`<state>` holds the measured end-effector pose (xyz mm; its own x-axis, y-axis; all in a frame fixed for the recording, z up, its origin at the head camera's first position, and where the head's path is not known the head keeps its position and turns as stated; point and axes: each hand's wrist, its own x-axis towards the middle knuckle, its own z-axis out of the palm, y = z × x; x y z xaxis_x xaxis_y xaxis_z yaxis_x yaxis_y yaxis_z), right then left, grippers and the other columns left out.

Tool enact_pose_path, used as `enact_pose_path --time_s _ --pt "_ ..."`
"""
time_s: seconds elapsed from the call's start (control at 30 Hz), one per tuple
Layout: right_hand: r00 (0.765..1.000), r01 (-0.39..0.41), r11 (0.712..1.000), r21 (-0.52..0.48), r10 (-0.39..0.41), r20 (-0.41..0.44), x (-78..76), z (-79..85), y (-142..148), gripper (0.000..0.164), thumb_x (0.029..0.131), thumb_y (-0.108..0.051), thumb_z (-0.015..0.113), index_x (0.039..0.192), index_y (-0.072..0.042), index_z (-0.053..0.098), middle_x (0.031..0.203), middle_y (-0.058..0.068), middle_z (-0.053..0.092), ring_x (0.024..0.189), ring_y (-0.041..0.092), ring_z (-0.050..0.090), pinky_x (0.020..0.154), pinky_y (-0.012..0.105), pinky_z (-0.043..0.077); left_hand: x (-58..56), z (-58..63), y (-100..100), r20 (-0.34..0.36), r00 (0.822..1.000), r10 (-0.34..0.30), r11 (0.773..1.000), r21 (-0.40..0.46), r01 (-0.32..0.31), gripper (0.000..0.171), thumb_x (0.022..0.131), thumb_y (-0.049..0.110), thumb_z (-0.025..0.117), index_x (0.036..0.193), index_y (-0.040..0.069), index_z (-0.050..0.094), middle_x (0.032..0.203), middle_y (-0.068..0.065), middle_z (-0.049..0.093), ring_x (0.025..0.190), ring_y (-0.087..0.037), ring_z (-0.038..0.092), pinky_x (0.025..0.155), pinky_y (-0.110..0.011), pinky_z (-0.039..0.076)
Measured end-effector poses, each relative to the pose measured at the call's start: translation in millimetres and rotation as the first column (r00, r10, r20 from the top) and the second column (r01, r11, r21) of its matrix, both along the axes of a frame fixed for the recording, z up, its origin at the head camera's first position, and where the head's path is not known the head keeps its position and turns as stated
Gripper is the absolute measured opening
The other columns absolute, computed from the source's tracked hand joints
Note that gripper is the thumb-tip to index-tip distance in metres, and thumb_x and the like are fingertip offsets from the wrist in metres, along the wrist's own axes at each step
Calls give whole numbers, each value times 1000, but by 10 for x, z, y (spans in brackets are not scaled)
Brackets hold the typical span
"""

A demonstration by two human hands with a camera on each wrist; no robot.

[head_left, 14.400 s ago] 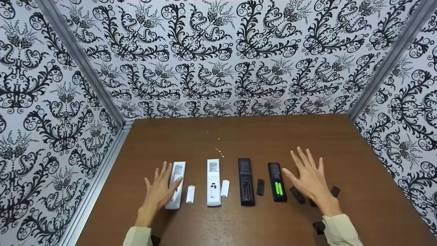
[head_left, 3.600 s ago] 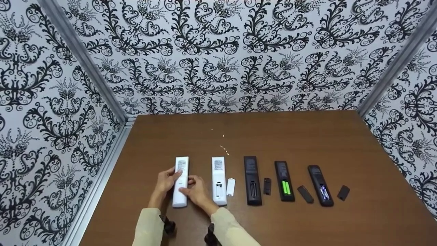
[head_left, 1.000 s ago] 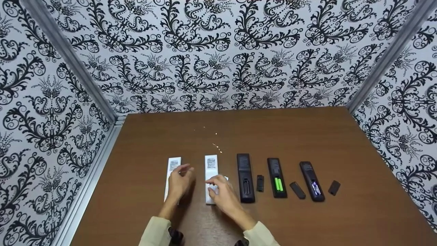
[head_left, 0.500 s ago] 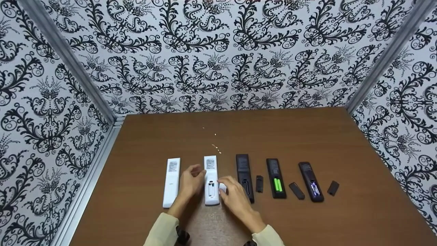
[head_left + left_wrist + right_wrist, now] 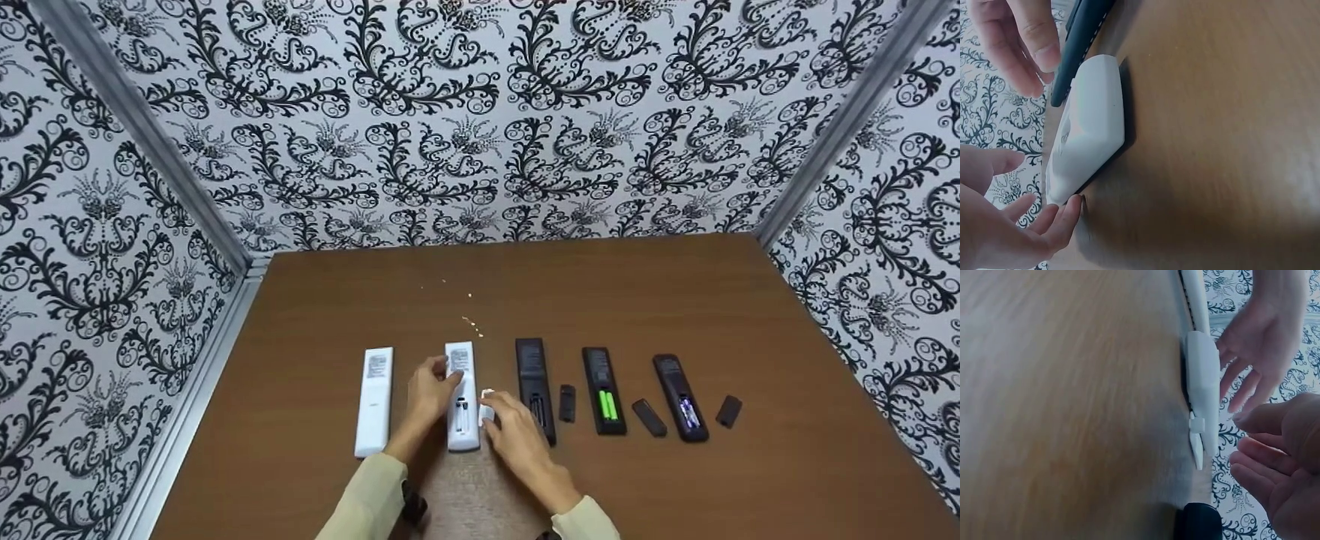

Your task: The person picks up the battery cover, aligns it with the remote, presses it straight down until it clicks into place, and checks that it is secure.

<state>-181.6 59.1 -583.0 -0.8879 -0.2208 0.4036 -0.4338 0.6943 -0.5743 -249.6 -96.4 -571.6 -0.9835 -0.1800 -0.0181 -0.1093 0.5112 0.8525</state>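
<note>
My left hand (image 5: 429,394) is at the left edge of a white remote control (image 5: 463,420) lying back up, its battery compartment uncovered with batteries inside. In the left wrist view, a fingertip of the left hand (image 5: 1033,225) meets the remote's (image 5: 1095,112) far edge, while the thumb is raised over its back. To the right of that remote lies its white battery cover (image 5: 487,409), with my right hand (image 5: 521,439) close over it. The right wrist view shows the right hand's (image 5: 1292,455) thumb and fingers parted and away from the cover (image 5: 1196,444).
Another white remote (image 5: 373,405) lies with its cover on at the left. Rightward are three dark remotes (image 5: 531,360) with uncovered compartments, one holding green batteries (image 5: 607,405), plus loose dark covers (image 5: 649,418). Pale specks (image 5: 472,326) mark the brown table (image 5: 337,300). Patterned walls (image 5: 450,150) enclose it.
Earlier both hands gripped the left white remote, and its cover went on. They then moved right. In the last half second, the left hand reached the second white remote's edge and the right shifted slightly.
</note>
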Motion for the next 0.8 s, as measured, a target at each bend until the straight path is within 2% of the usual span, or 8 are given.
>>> enact_pose_path --time_s 0.13,0.3,0.53,0.7,0.8 --pt "1000 22 1000 17 -22 -15 -1 -44 -10 26 81 6 75 106 4 72 111 14 72 105 31 70 93 41 57 -62 2 36 7 1000 4 1000 -28 -4 45 83 13 77 122 -7 64 115 -24 71 108 -38 67 98 -48 52" --pt "1000 6 998 60 -5 -28 1 -91 -19 31 77 10 77 108 6 71 113 18 71 105 33 70 91 41 57 -105 2 63 36 999 17 998 -66 -15 50 81 16 79 122 -7 63 116 -26 71 111 -42 66 100 -49 50" --pt "999 -6 990 141 1 38 -8 -50 -35 34 79 5 77 113 4 71 122 18 69 111 33 69 94 41 56 -120 20 103 8 1000 13 994 -105 -13 49 77 11 83 116 -11 64 104 -25 71 102 -39 66 93 -47 52" --pt "997 -18 981 192 2 81 -24 -30 -50 37 80 2 77 117 1 70 126 18 69 113 33 68 95 40 56 -139 2 111 46 999 28 993 -120 -23 52 75 13 87 112 -13 62 103 -26 68 102 -41 65 94 -49 52" --pt "997 -21 974 223 4 78 -40 -31 -58 37 80 1 78 116 0 71 125 16 70 112 31 69 93 39 57 -181 -40 103 57 998 32 992 -123 -25 50 73 14 88 106 -13 62 98 -26 68 96 -41 66 89 -49 53"
